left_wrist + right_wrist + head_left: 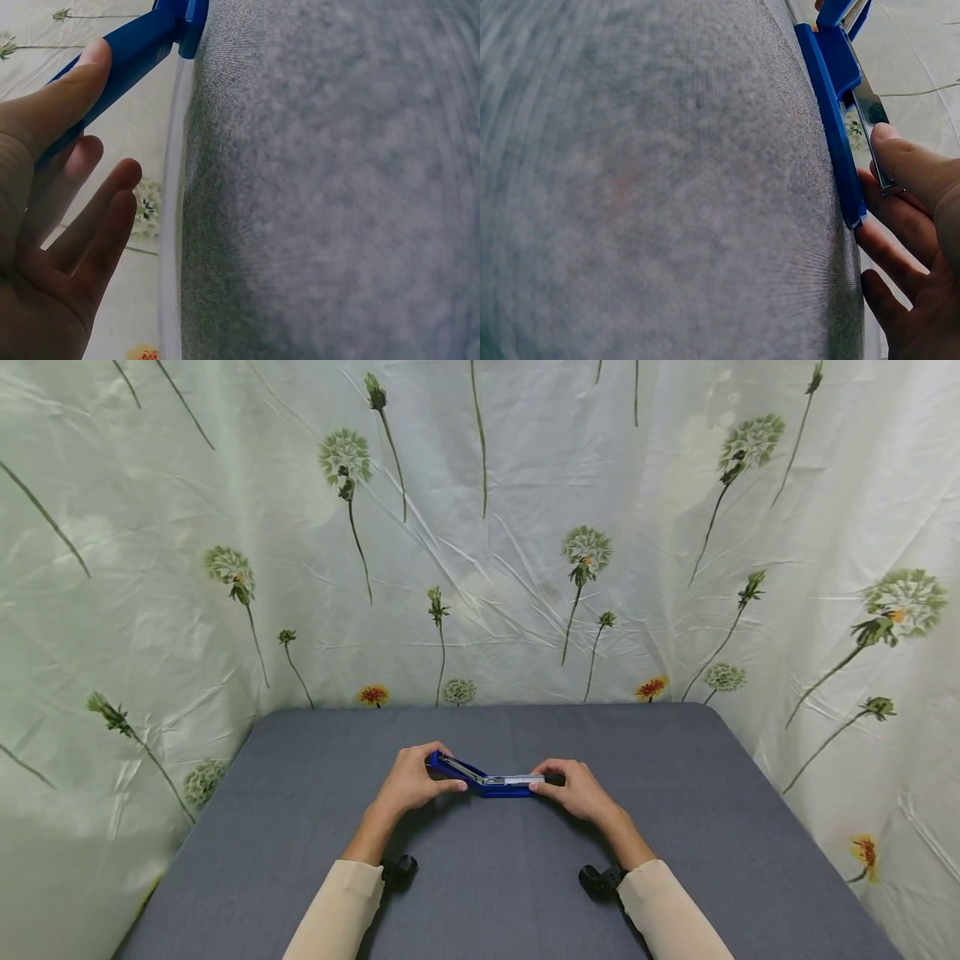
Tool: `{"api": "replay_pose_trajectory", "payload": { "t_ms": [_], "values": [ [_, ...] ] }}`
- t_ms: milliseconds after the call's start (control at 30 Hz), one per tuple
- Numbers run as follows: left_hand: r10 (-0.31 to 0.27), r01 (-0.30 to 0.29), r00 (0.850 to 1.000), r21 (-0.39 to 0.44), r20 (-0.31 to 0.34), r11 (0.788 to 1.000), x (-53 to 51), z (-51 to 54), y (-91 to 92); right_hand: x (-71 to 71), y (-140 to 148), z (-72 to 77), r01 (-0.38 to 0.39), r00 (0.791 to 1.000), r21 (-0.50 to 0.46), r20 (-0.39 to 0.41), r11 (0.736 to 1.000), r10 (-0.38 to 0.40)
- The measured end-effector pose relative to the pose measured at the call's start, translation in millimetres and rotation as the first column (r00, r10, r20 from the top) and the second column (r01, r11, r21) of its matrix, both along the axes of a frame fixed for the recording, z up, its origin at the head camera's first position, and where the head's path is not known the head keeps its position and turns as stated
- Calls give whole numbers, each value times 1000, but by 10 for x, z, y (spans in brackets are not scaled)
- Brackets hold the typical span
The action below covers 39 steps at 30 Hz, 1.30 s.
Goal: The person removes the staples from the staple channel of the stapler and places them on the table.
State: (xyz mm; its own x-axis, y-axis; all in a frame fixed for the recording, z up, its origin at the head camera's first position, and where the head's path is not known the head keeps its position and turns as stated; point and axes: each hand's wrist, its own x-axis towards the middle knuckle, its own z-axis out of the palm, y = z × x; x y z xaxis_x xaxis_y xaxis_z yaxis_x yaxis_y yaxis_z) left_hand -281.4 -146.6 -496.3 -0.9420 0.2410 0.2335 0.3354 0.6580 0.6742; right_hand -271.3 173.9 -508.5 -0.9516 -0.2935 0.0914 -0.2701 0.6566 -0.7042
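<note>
A blue stapler [507, 792] is folded open at its hinge above the table, in the middle of the head view. My left hand [411, 782] pinches its raised top arm [135, 60] between thumb and fingers; the other fingers are spread in the left wrist view. At the opposite end, my right hand [579, 789] pinches the metal staple channel [871, 112], thumb on its side. Below that channel the blue base [831, 116] lies along the tabletop, its end close to my right fingers. Whether staples sit in the channel, I cannot tell.
Under the stapler is a table with a grey cloth [487, 877]. A pale curtain [495, 568] printed with dandelions hangs behind and on both sides. Dark wrist-worn devices [600, 882] sit at both cuffs.
</note>
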Motion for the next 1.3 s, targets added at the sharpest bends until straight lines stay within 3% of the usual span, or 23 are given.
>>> {"api": "replay_pose_trajectory", "payload": {
  "t_ms": [467, 1033, 1167, 1300],
  "values": [
    [46, -45, 999, -39, 28, 998, 34, 37, -11, 10, -6, 17, -10, 1000, 7, -16, 1000, 10],
    [82, -71, 993, -116, 90, 991, 8, -50, -50, 5, -14, -6, 9, 1000, 7, -12, 1000, -9],
    [53, -46, 998, -163, 38, 986, 43, -24, -31, 5, -14, -11, 7, 1000, 9, -12, 1000, -7],
    [46, -67, 994, -214, -100, 975, 96, 66, 50, 1, -3, -17, 4, 1000, 12, -16, 1000, -4]
  ]
}}
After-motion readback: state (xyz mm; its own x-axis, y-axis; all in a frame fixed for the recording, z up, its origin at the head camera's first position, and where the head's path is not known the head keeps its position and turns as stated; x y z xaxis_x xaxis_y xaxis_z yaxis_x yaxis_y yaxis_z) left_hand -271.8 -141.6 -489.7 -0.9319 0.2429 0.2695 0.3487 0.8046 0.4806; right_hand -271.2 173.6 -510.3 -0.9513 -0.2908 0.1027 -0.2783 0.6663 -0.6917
